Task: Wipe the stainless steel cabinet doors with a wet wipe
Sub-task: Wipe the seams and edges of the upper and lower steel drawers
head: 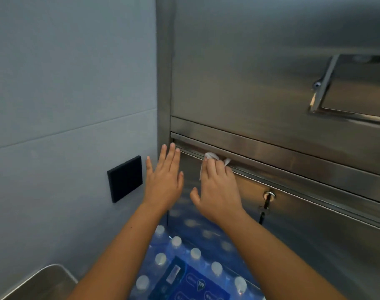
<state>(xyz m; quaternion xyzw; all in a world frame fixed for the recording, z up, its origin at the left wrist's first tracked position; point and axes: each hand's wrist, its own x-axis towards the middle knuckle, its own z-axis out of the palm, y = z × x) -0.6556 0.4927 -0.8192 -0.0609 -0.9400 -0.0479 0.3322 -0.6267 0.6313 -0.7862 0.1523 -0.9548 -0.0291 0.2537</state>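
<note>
My right hand presses the white wet wipe with straight fingers against the top lip of the lower stainless steel cabinet door; my left hand hovers beside it, fingers spread, holding nothing.

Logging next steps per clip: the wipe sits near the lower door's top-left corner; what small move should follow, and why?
Probably slide the right hand and wet wipe rightward along the lower door's top edge: the wipe is pressed at its left end, with the rest stretching right.
</note>
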